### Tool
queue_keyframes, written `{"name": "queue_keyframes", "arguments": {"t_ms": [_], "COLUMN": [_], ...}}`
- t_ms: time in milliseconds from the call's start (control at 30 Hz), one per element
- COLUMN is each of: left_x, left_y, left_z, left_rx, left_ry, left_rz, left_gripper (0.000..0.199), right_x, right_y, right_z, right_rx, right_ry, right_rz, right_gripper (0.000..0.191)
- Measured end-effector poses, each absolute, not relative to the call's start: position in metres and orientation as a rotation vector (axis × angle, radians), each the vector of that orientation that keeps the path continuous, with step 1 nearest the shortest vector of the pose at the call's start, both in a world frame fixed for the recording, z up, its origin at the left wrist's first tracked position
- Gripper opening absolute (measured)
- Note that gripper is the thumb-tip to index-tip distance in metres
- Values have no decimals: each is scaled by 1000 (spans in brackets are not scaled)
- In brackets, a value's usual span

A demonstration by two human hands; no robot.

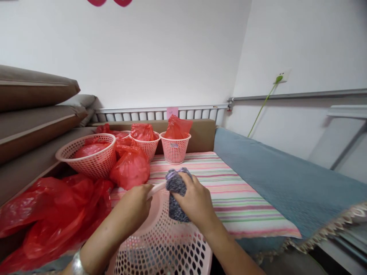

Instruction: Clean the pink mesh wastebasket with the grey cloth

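Tilted in front of me is a large pink plastic basket [160, 248] with a perforated wall. My left hand [136, 202] is wrapped round its pale rim, and a silver bracelet shows on that wrist. My right hand [197, 200] grips a fuzzy grey cloth [176, 208] with a lilac edge. The cloth lies over the rim just right of my left hand and hangs down against the basket's wall. Part of the cloth is hidden under my right fingers.
Pink baskets [175, 151] with red plastic bags stand at the back. Another basket [106, 164], a full red bag [130, 170] and loose red bags [63, 210] lie left, beside stacked cushions [34, 118]. A striped cloth [243, 198] covers the surface; a blue-covered backrest [272, 172] borders it.
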State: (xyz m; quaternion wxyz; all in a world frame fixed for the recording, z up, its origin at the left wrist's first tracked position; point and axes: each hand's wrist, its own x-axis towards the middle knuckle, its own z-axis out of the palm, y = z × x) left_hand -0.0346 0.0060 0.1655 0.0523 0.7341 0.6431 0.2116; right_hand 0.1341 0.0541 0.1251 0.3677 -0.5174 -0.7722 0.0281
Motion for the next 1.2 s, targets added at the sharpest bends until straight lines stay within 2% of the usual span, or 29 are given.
{"name": "queue_keyframes", "arguments": {"t_ms": [167, 300, 433, 533, 700, 833, 1000, 1200], "left_x": [-31, -37, -49, -61, -67, -63, -59, -48], "left_y": [6, -2, -10, -12, -16, -20, -13, 4], "left_z": [160, 162, 158, 146, 129, 138, 156, 143], "left_rx": [2304, 2269, 2130, 2027, 1965, 1974, 2034, 2115], "left_ry": [1843, 1782, 1856, 1931, 1857, 1837, 1713, 1695], "left_rz": [770, 804, 842, 899, 981, 996, 994, 1010], "left_gripper": [33, 33, 29, 25, 33, 34, 39, 43], "right_x": [107, 105, 124, 148, 177, 177, 166, 147], "right_y": [31, 35, 58, 78, 87, 78, 70, 63], "right_z": [148, 145, 123, 98, 61, 64, 99, 121], "right_rx": [-1131, -1160, -1361, -1534, -1576, -1513, -1382, -1388], "right_ry": [-2225, -2190, -1983, -1881, -1774, -1758, -1783, -1902], "right_rz": [0, 64, 132, 315, 516, 486, 235, 10], "right_gripper": [54, 55, 52, 48, 44, 39, 41, 45]}}
